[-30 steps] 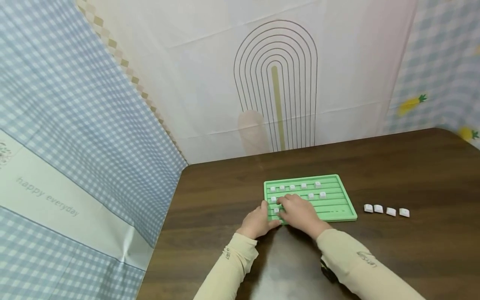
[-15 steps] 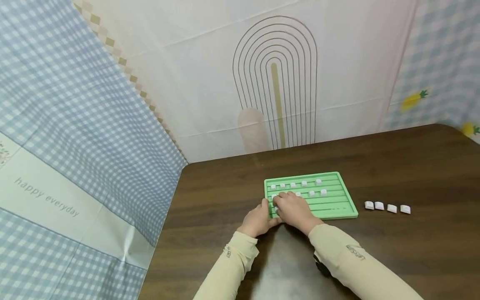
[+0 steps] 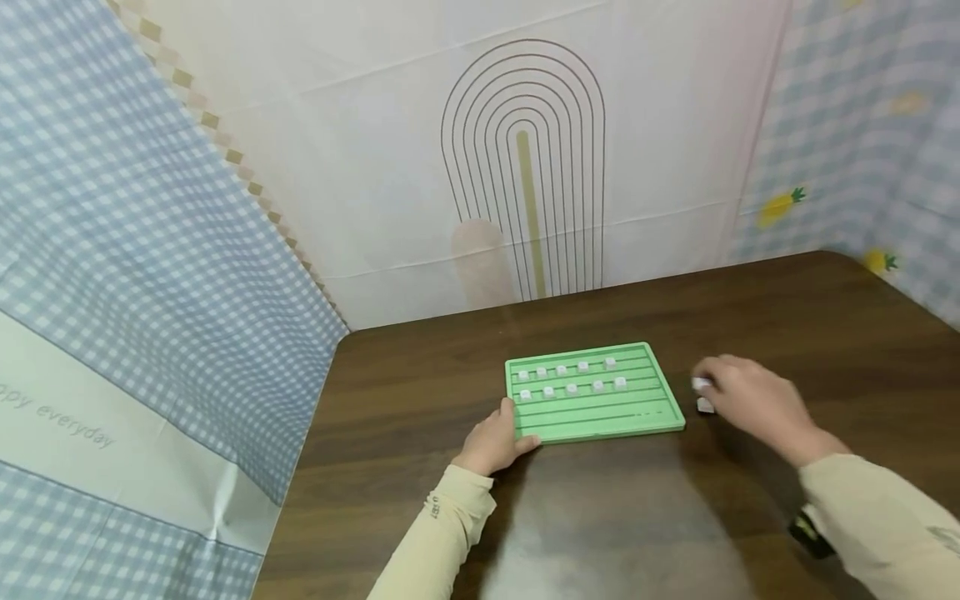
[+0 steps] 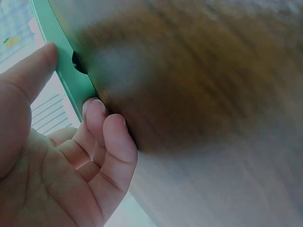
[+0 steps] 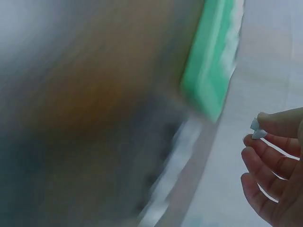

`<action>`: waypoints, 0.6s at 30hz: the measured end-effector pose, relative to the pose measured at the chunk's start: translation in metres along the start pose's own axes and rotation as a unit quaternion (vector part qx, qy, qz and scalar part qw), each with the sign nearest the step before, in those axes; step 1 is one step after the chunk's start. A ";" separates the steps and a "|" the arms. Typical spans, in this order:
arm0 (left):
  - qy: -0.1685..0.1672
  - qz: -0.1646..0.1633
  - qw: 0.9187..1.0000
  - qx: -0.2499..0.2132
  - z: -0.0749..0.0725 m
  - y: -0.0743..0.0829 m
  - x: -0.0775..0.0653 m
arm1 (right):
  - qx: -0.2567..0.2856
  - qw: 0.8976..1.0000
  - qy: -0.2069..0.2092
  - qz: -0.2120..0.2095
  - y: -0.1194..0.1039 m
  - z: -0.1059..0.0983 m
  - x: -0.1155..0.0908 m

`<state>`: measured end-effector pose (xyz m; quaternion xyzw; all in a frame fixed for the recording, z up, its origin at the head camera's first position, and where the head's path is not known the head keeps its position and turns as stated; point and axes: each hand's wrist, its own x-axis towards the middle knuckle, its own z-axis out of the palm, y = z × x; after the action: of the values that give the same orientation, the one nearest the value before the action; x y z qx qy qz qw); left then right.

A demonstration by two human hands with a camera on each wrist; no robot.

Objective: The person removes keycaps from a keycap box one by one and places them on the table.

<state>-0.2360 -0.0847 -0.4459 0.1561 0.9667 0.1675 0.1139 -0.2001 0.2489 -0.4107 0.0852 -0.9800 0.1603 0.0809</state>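
Observation:
The shallow green tray (image 3: 592, 406) has ridged rows, with white keycaps (image 3: 572, 389) standing in its two far rows. My left hand (image 3: 491, 437) holds its near left corner; in the left wrist view the thumb lies against the green edge (image 4: 66, 66) and the other fingers curl at the corner. To the right of the tray, my right hand (image 3: 757, 408) pinches a small white keycap (image 5: 257, 130) between thumb and index finger. A loose keycap (image 3: 706, 406) lies just below those fingertips on the table, and the hand covers what lies behind it.
The dark wooden table (image 3: 600, 500) runs back to a white cloth (image 3: 390, 167) with printed arches. A blue checked curtain (image 3: 187, 292) hangs along the left edge. Blurred white keycaps (image 5: 175, 165) sit in a line beside the tray in the right wrist view.
My right hand has left the tray's left part and moved right, beyond its right edge. The keycap in the tray's third row is gone from there. The left hand keeps its hold.

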 end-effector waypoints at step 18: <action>-0.001 -0.002 1.000 -0.003 -0.003 0.001 -0.002 | -0.004 0.986 -0.107 0.124 0.086 0.007 -0.043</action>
<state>-0.2349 -0.0859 -0.4425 0.1544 0.9664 0.1697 0.1159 -0.1757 0.3328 -0.4505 -0.0210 -0.9866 0.1555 -0.0447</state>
